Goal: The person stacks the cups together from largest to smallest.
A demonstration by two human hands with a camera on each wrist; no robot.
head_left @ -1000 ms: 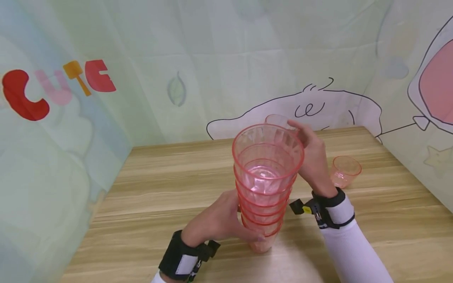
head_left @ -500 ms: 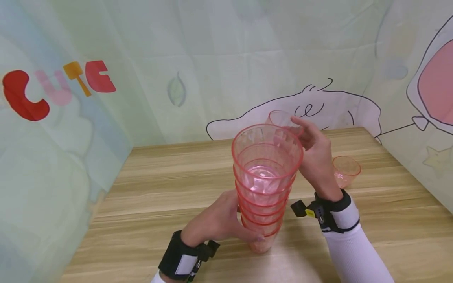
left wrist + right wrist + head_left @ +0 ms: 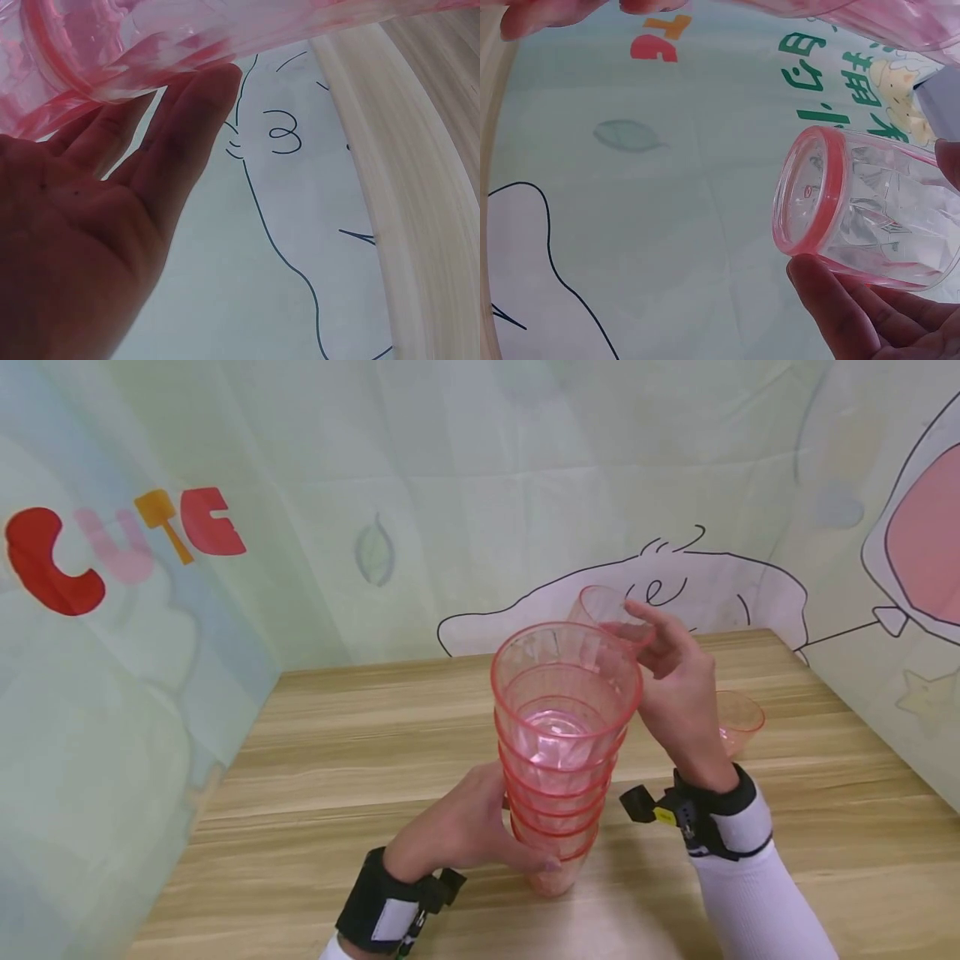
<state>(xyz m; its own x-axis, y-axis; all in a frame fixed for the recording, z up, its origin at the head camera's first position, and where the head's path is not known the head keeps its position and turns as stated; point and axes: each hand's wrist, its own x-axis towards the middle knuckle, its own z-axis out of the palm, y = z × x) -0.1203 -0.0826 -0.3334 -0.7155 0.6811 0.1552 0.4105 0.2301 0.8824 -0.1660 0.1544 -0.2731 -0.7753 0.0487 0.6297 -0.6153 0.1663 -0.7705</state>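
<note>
A tall stack of nested clear pink plastic cups [image 3: 562, 760] stands nearly upright at the middle of the table. My left hand [image 3: 468, 831] grips its lower part, thumb across the front; in the left wrist view the fingers [image 3: 184, 142] lie along the stack's side. Beyond the stack's rim, my right hand [image 3: 678, 693] holds a single cup [image 3: 596, 602] up off the table. The right wrist view has this cup [image 3: 885, 210] on its side, between the thumb at the right edge and the fingers [image 3: 832, 307] below. The stack hides part of it in the head view.
Another pink cup [image 3: 741, 722] stands on the wooden table [image 3: 360, 752] at the right, partly hidden behind my right wrist. A printed cloth backdrop [image 3: 465, 502] closes off the back and both sides of the table.
My right hand has moved to the right and slightly up with its cup, now covering more of the cup on the table. The left hand and the stack stay nearly still.
</note>
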